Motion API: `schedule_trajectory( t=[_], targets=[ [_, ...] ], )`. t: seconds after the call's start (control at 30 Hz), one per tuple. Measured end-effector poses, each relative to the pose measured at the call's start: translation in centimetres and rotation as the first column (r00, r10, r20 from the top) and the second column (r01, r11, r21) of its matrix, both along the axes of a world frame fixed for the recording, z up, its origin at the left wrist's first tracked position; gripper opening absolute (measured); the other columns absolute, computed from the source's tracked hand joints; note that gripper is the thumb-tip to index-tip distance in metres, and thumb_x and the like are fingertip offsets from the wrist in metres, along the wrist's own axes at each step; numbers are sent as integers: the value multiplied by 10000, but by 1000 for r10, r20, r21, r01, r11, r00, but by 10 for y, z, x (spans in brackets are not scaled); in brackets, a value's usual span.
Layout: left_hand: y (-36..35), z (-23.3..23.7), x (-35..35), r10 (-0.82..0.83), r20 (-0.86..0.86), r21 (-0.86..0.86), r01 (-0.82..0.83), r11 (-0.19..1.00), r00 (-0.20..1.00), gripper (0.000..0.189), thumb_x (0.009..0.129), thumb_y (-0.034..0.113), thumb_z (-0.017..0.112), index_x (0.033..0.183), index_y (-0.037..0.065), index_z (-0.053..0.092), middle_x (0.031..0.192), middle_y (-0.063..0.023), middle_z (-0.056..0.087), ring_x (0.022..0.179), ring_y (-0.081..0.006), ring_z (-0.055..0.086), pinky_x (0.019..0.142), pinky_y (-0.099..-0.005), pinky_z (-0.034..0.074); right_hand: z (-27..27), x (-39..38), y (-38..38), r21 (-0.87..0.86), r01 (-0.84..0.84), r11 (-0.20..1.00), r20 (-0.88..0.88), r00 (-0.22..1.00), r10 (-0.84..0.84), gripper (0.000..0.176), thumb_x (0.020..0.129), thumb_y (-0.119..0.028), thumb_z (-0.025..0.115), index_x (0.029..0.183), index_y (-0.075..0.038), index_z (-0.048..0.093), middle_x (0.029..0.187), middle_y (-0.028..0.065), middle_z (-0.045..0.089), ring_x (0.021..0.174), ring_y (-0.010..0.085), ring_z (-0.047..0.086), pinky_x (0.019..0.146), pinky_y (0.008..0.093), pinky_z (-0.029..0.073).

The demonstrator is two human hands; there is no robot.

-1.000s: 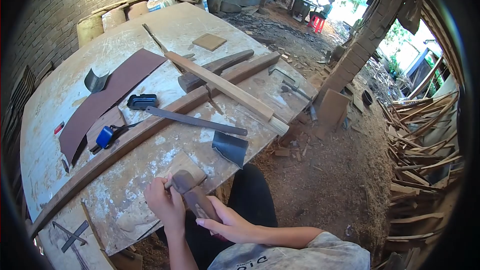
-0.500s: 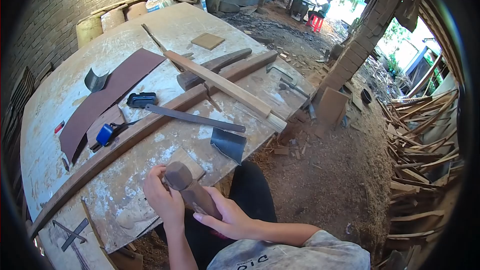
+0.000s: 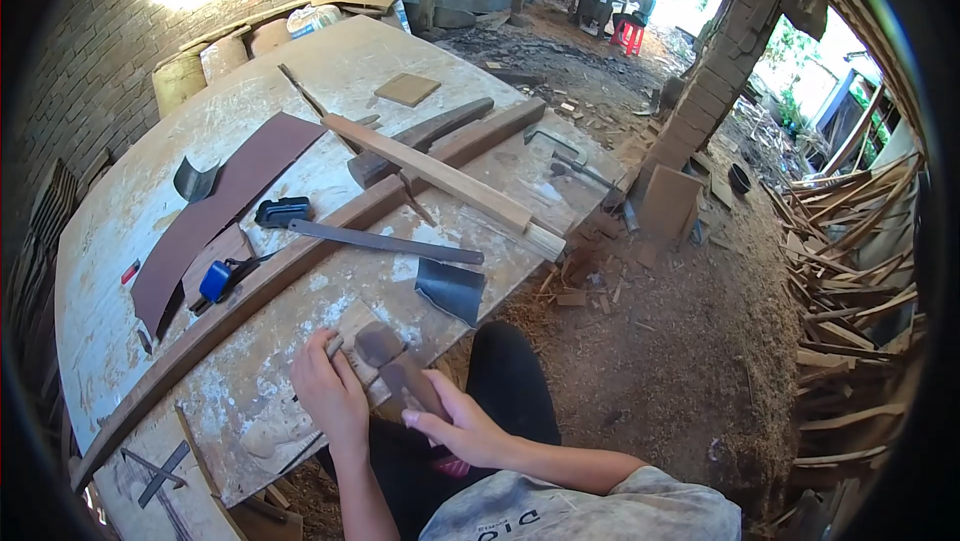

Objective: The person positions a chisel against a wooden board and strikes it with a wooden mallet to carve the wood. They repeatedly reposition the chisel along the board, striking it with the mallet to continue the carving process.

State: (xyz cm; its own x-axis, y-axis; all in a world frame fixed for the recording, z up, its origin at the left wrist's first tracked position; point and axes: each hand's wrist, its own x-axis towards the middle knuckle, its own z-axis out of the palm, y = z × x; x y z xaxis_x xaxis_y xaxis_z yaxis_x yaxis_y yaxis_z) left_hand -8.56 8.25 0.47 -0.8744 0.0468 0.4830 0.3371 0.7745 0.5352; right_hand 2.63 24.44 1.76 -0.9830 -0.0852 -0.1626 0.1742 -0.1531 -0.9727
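My right hand [image 3: 465,428] is wrapped round the thick handle of a dark wooden mallet [image 3: 408,381], whose blunt head [image 3: 378,344] points away from me. Just left of it, my left hand [image 3: 328,381] is closed on a slim rod-like tool [image 3: 335,344]; its rounded end sticks out above the fingers and most of it is hidden. A small pale wood block [image 3: 355,321] lies on the worktable [image 3: 235,421], partly behind the mallet head. Close by is a curved dark sheet of sandpaper [image 3: 450,291].
Across the table runs a long brown beam [image 3: 250,291], with a lighter wooden bar [image 3: 430,173] crossing it. A saw blade [image 3: 385,241], blue tape measure [image 3: 215,282] and clamp [image 3: 575,156] lie around. Scrap wood [image 3: 840,311] is heaped right; a person [image 3: 640,6] sits far back.
The mallet head has moved right, away from my left hand, uncovering the end of the slim tool. My view has shifted slightly.
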Motion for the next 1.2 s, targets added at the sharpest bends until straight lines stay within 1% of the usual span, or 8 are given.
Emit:
schedule_trajectory(
  t=[0.4, 0.5, 0.67, 0.83, 0.97, 1.07, 1.17, 1.2],
  targets=[
    [5, 0, -1, -16, 3, -38, 16, 999, 1000, 256, 965, 8, 587, 1210, 38, 656, 1243, -152, 683, 1190, -365, 620, 1050, -464, 443, -12, 19, 14, -69, 63, 996, 58, 997, -59, 538, 1065, -320, 681, 1463, -44, 447, 1013, 42, 638, 766, 93, 590, 664, 264, 514],
    [6, -3, -3, -33, -10, -48, 32, 998, 999, 278, 948, 3, 604, 1217, 43, 662, 1241, -158, 679, 1185, -370, 619, 1047, -477, 449, -14, 20, 12, -69, 64, 996, 50, 997, -61, 467, 1075, -222, 658, 1456, -52, 450, 1069, 30, 634, 815, 79, 583, 697, 248, 502],
    [9, -7, -9, -66, -44, -21, 65, 998, 997, 353, 892, -1, 657, 1243, 31, 666, 1227, -177, 676, 1180, -382, 620, 1050, -491, 470, -12, 19, 11, -137, 119, 983, 47, 992, -114, 389, 1061, -189, 654, 1377, -56, 470, 1047, 38, 642, 794, 66, 580, 662, 236, 513],
    [11, -20, -15, -92, -62, -1, 92, 996, 994, 434, 855, 22, 688, 1286, -6, 647, 1277, -167, 661, 1217, -370, 613, 1129, -499, 451, -2, 16, 6, -21, 159, 987, 26, 987, -159, 335, 1051, -167, 574, 1344, -40, 472, 1026, 98, 649, 745, 113, 591, 635, 257, 518],
    [7, -20, -13, -98, -32, -50, 96, 994, 995, 465, 901, 95, 663, 1347, -26, 614, 1308, -171, 639, 1279, -343, 591, 1212, -484, 387, -1, 9, 3, 68, 147, 987, 15, 989, -148, 392, 1049, -250, 581, 1358, -30, 483, 1017, 102, 647, 730, 118, 585, 629, 262, 512],
    [8, -25, -12, -115, -121, -122, 100, 987, 986, 479, 892, 115, 666, 1356, 7, 620, 1320, -144, 644, 1291, -303, 594, 1223, -469, 373, 1, 3, -2, 88, 152, 985, 2, 988, -153, 445, 1045, -253, 577, 1406, -17, 468, 1011, 114, 644, 731, 120, 583, 625, 261, 510],
    [4, -11, 2, -253, -179, -84, 241, 967, 951, 424, 884, 132, 663, 1300, 50, 663, 1220, -90, 672, 1218, -243, 624, 1160, -449, 429, 6, -2, -9, 82, 178, 981, -20, 984, -177, 550, 1027, -286, 599, 1460, 13, 438, 1003, 129, 638, 710, 123, 580, 618, 259, 504],
    [2, -5, 8, -273, -136, -57, 268, 962, 952, 375, 879, 144, 668, 1245, 62, 675, 1158, -73, 667, 1170, -231, 634, 1119, -436, 452, 7, -2, -10, 75, 191, 979, -42, 981, -189, 582, 1020, -298, 605, 1471, 23, 427, 997, 133, 638, 701, 125, 579, 613, 256, 500]
  ],
)
